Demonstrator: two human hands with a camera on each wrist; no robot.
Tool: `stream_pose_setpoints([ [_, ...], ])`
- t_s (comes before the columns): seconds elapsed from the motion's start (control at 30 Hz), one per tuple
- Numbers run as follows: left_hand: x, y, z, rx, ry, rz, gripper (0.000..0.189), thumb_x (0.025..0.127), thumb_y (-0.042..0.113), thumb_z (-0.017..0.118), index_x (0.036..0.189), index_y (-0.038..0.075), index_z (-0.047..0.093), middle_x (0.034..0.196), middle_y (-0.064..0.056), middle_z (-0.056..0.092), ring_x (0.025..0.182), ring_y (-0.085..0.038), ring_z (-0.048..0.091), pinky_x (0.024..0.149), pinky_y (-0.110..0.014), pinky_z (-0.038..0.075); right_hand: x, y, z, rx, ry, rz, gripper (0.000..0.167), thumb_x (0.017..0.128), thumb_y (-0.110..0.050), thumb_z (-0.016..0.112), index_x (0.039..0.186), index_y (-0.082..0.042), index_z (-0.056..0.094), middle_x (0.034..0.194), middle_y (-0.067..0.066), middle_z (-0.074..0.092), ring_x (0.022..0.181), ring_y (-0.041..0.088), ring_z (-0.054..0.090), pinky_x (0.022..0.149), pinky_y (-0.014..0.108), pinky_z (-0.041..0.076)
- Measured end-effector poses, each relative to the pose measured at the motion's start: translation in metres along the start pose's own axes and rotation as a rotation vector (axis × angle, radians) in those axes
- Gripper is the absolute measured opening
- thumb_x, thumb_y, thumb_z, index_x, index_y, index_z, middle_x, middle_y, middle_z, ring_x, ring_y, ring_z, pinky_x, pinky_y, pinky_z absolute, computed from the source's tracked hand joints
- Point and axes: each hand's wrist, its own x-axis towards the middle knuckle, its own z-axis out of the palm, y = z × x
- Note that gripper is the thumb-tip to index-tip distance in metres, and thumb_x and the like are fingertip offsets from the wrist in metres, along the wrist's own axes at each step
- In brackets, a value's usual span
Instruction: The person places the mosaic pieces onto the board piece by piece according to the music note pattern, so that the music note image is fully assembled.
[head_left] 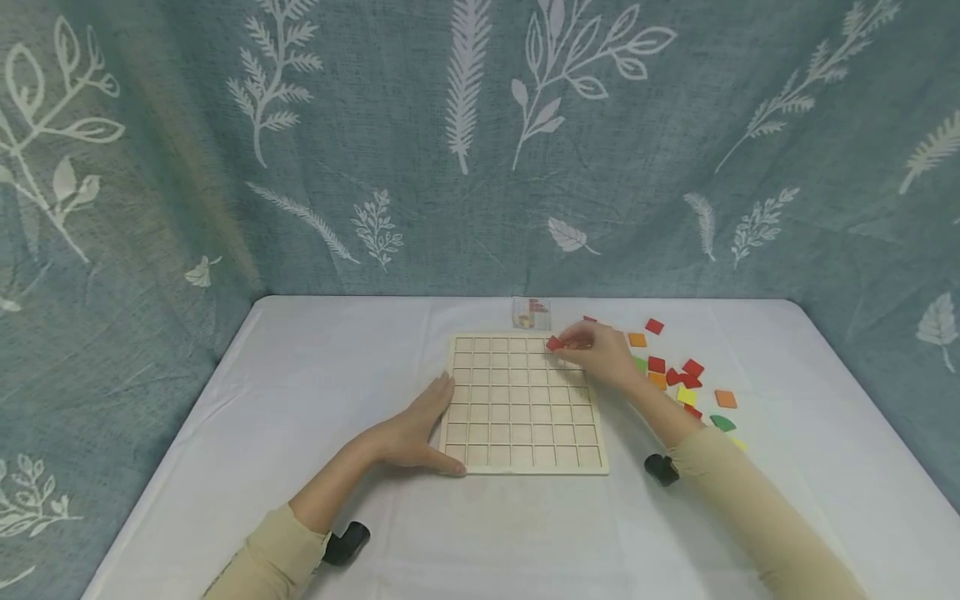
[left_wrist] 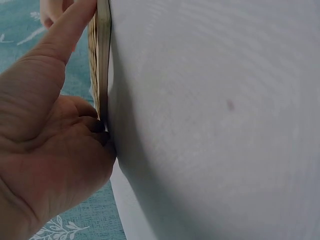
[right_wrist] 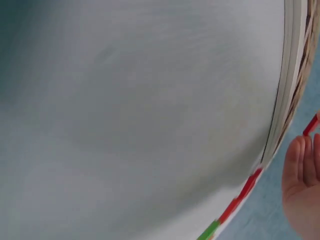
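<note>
A light wooden grid board (head_left: 520,412) lies on the white table, its square cells bare where they show. My left hand (head_left: 412,425) rests against the board's left side, fingers spread and fairly straight, thumb at the near left corner. In the left wrist view, the left hand (left_wrist: 55,130) touches the board's edge (left_wrist: 103,55). Over the board's far right corner, my right hand (head_left: 600,354) pinches a red square tile (head_left: 554,343) between thumb and fingers. At the right edge of the right wrist view, the right hand (right_wrist: 302,185) holds the red tile (right_wrist: 311,124).
Loose red, orange, yellow and green tiles (head_left: 656,365) lie scattered right of the board, including a dark green curved piece (head_left: 723,423). Behind the board lies a small clear packet or card (head_left: 532,313) with a coloured print. A patterned curtain (head_left: 480,208) hangs behind the table.
</note>
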Motion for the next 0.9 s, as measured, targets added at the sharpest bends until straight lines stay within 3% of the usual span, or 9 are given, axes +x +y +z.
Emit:
stream_pose_setpoints([
  [0.17,0.000,-0.001,0.001,0.006,-0.003,-0.014,0.132,0.066,0.048,0.086,0.154,-0.004,0.002,0.160,-0.021,-0.006,0.148,-0.032,-0.005,0.119,-0.046,0.006,0.019,-0.011,0.019,-0.048,-0.087,-0.105,0.024,0.086,-0.024,0.077,0.104,-0.010,0.072,0.102,0.003,0.070,0.096,0.021,0.063,0.084,0.038,0.053],
  [0.37,0.000,0.000,0.002,0.016,-0.014,-0.013,0.131,0.067,0.049,0.086,0.154,-0.004,0.003,0.161,-0.020,-0.007,0.148,-0.031,-0.005,0.119,-0.044,0.006,0.030,-0.019,0.031,-0.094,-0.120,-0.230,0.015,0.086,-0.012,0.075,0.099,-0.005,0.074,0.102,0.008,0.071,0.101,0.026,0.064,0.090,0.043,0.052],
  [0.73,-0.002,0.000,0.002,0.010,0.002,-0.030,0.130,0.066,0.047,0.087,0.154,-0.004,0.005,0.161,-0.020,-0.004,0.149,-0.031,-0.003,0.119,-0.045,0.007,0.029,-0.019,0.031,-0.023,-0.164,-0.178,0.018,0.092,-0.014,0.068,0.107,-0.009,0.075,0.116,0.007,0.069,0.116,0.027,0.059,0.099,0.044,0.048],
  [0.9,-0.001,0.000,0.003,0.011,0.015,-0.026,0.131,0.065,0.047,0.087,0.154,-0.004,0.006,0.161,-0.020,-0.003,0.149,-0.031,-0.002,0.119,-0.045,0.008,0.022,-0.011,0.011,0.049,-0.091,-0.081,0.024,0.097,-0.021,0.063,0.116,-0.010,0.072,0.124,0.009,0.066,0.116,0.029,0.060,0.094,0.045,0.051],
])
